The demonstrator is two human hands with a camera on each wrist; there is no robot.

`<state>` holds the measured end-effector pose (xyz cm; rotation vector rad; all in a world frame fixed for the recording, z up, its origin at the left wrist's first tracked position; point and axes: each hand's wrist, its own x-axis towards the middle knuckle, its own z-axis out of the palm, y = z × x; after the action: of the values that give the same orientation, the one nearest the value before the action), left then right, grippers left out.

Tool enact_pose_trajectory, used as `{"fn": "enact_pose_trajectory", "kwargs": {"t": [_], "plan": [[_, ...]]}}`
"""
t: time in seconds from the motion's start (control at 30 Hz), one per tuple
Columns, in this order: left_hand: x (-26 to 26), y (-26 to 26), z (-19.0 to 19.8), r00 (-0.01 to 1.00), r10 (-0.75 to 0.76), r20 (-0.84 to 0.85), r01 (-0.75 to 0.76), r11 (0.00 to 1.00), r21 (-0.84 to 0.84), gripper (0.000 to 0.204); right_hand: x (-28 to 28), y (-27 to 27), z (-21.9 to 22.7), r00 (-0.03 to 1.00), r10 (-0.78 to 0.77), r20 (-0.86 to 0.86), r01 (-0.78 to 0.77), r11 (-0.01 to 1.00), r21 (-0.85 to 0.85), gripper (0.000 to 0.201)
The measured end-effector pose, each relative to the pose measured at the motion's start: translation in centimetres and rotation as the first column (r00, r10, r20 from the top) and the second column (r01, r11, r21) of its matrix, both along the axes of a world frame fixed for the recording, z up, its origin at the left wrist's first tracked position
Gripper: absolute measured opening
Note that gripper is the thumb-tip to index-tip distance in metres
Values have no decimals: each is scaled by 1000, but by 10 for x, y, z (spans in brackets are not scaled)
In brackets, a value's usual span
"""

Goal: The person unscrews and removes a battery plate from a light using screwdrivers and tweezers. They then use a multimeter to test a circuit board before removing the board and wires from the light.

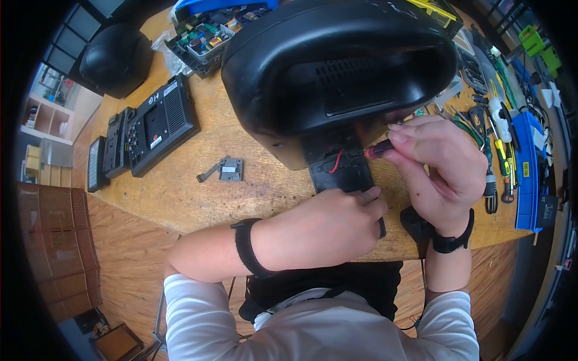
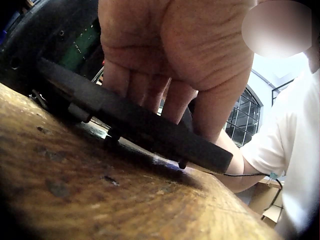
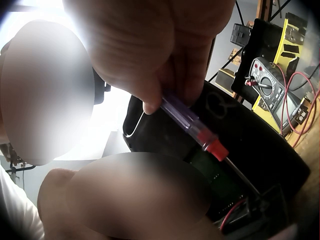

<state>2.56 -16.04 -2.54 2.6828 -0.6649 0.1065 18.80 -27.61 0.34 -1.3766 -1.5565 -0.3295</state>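
Note:
My right hand pinches a screwdriver with a clear purple handle and a red collar. The screwdriver's shaft reaches down to a flat black part near a red wire. My left hand rests on that same part, its fingers extended down onto it in the left wrist view. The part lies tilted close over the wooden table, with small pegs below. Behind it stands a large rounded black housing, which shows a green circuit board in the right wrist view.
A small grey module lies left of my hands. Dark panel-like units, another rounded black housing and a bin of electronic parts stand farther left. On the right are hand tools, a blue bin and a multimeter.

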Motion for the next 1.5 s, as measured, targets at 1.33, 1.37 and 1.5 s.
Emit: {"fn": "enact_pose_trajectory", "kwargs": {"t": [1.33, 1.37, 1.5], "plan": [[0, 0, 4, 999, 4, -41, -1, 999, 51, 33, -4, -3, -8, 924, 176, -341, -233, 963, -135, 12], [0, 0, 6, 1000, 7, -27, -7, 1000, 9, 22, -8, -2, -9, 914, 157, -373, -219, 967, -130, 11], [1, 0, 10, 998, 11, -57, -12, 1000, -22, 14, -8, 1, -12, 950, 150, -272, -172, 983, -62, 15]]}}
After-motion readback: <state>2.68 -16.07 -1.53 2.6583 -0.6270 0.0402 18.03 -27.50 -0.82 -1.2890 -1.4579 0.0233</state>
